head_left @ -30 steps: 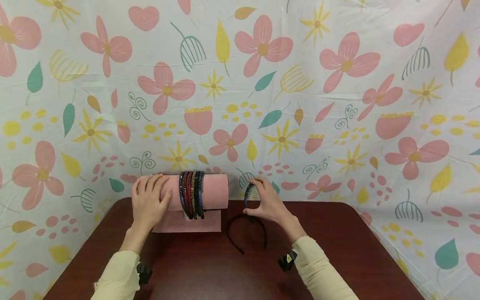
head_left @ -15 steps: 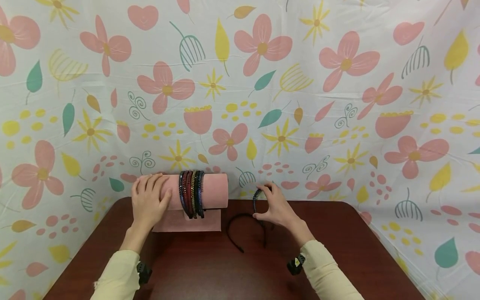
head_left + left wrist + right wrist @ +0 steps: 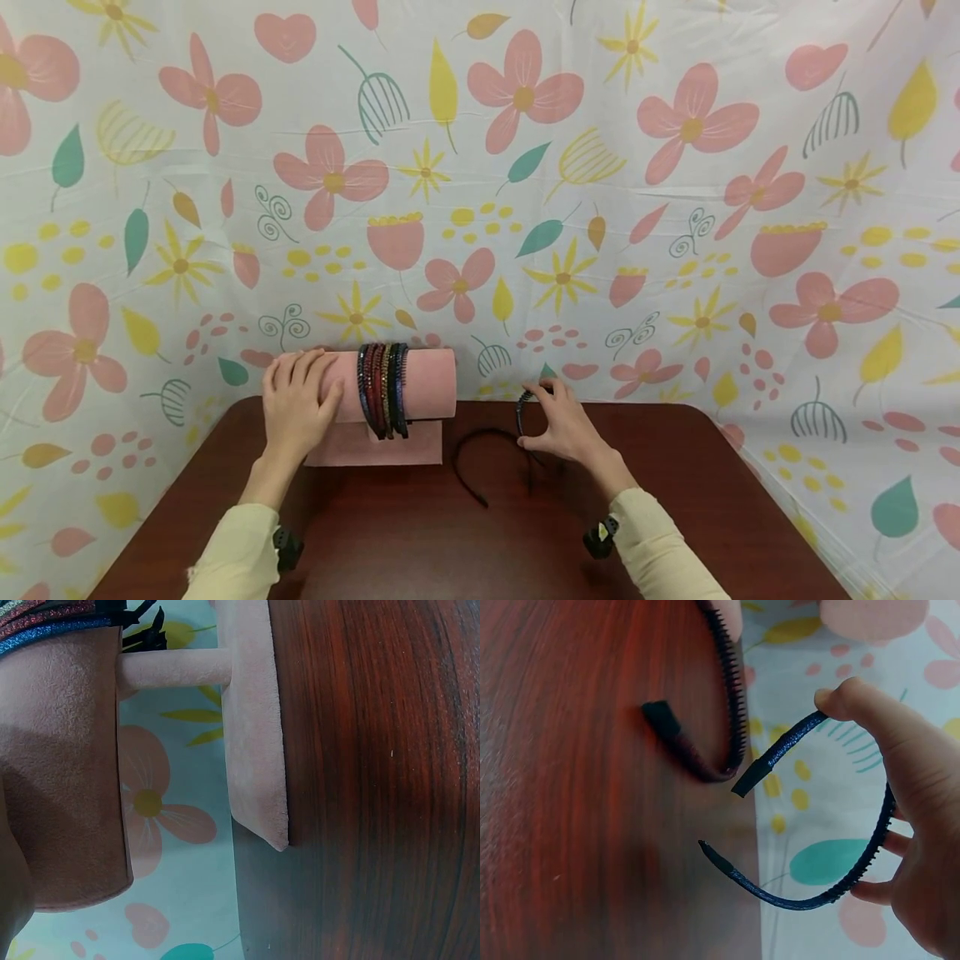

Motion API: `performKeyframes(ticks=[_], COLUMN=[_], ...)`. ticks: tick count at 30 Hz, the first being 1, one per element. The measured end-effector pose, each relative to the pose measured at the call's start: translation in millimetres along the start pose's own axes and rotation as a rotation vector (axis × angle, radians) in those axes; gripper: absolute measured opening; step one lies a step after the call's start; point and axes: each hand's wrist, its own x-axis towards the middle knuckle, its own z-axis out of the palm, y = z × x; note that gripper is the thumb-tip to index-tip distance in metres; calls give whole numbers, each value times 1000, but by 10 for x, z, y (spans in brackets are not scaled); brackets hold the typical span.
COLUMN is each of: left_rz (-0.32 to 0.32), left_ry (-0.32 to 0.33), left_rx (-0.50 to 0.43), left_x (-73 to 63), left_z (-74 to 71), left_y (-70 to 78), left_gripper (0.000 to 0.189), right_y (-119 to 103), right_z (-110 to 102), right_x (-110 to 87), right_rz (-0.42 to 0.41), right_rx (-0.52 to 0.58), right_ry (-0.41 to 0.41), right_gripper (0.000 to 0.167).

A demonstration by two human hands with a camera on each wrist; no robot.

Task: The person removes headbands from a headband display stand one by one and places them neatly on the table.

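A pink plush display stand (image 3: 435, 379), a horizontal roll on a flat base, stands at the table's back left. My left hand (image 3: 296, 408) holds its left end, fingers bent over the top and thumb along the front. Several glittery headbands (image 3: 382, 392) in blue, red, gold and black circle the roll. To the right of the stand, my right hand (image 3: 566, 429) grips a dark blue glitter headband (image 3: 791, 904) with small comb teeth, its two tips free. A second dark toothed headband (image 3: 468, 487) lies on the table just left of and below that hand.
The dark red wooden table (image 3: 450, 550) ends at the back against a white curtain (image 3: 480, 192) printed with flowers and leaves. A black wrist camera (image 3: 600, 537) sits at the right sleeve, another at the left.
My right hand has moved right and slightly down, away from the stand, with the blue headband in its grip. The left hand, stand and lying headband have stayed put.
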Motion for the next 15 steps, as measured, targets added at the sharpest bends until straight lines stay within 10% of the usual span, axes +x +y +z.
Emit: performKeyframes(ticks=[15], left_rz=[4], left_ry=[26], left_rx=[-4], left_x=[-3], left_z=[4], left_y=[8], left_gripper=[46], right_y=[184], right_z=[81], right_x=[-125], right_rz=[45], right_rx=[-52], right_ry=[-63], right_gripper=[90])
